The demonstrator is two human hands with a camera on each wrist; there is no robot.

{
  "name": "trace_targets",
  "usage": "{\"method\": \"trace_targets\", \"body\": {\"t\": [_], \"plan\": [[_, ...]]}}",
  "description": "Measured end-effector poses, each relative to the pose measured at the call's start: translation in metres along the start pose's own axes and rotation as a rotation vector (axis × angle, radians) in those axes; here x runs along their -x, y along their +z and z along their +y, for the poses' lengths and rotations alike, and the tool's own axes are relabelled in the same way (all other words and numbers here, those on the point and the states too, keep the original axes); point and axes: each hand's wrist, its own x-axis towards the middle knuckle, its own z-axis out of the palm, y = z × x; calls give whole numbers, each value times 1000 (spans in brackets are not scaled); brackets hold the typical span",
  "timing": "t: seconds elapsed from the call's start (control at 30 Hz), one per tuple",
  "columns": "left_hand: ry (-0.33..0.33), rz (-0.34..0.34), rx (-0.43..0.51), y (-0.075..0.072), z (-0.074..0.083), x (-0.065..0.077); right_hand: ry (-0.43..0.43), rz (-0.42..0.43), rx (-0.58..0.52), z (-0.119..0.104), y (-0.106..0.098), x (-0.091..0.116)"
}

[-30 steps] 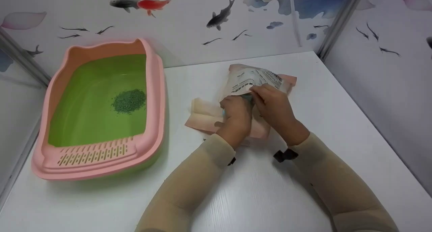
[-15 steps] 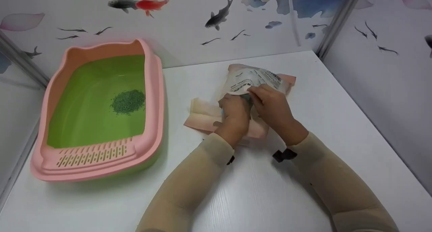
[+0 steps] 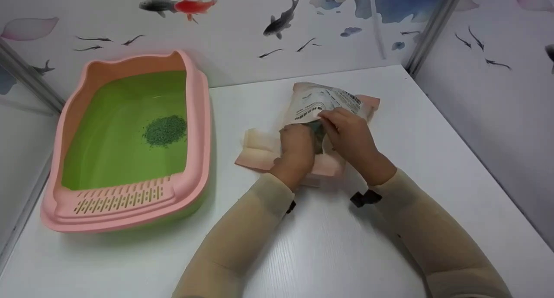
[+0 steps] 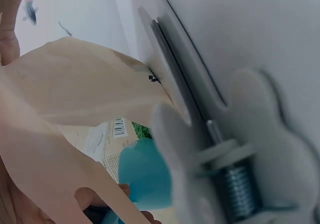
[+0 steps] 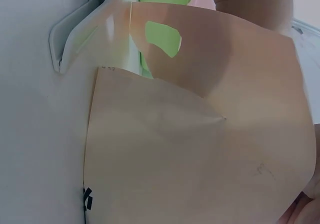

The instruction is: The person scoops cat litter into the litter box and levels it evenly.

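I observed the right hand (image 3: 352, 135), whose fingers pinched a printed cream-and-pink bag (image 3: 308, 101) by its edge, the left hand (image 3: 297, 148), whose partly hidden fingers gripped a rounded blue scoop (image 4: 145, 176).

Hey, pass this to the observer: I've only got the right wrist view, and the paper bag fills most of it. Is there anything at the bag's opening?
Observer: Yes. The left wrist view shows a smooth turquoise object at the opening of the paper bag; its full shape is hidden.
Operator: I get a sliver of green and pink up top. What's lying in there?
Observer: A small heap of dark green granules, in the litter box, as the head view shows.
Operator: And what are the right hand's fingertips doing?
Observer: From the head view, the right hand pinches the bag's edge beside the opening.
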Motion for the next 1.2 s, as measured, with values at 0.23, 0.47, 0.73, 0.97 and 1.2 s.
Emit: {"method": "trace_targets", "body": {"t": [0.23,0.47,0.73,0.97,1.2], "plan": [[-2,67,247,7,-11,0,30,-13,-12,-1,-1,0],[10,40,366,13,-17,-1,46,-21,-12,-1,-1,-1],[11,71,339,17,-19,1,47,-32,-11,-1,-1,0],[24,98,329,18,-21,4,19,-18,-18,2,1,0],[44,120,302,17,-23,11,14,-11,-20,4,3,1]]}}
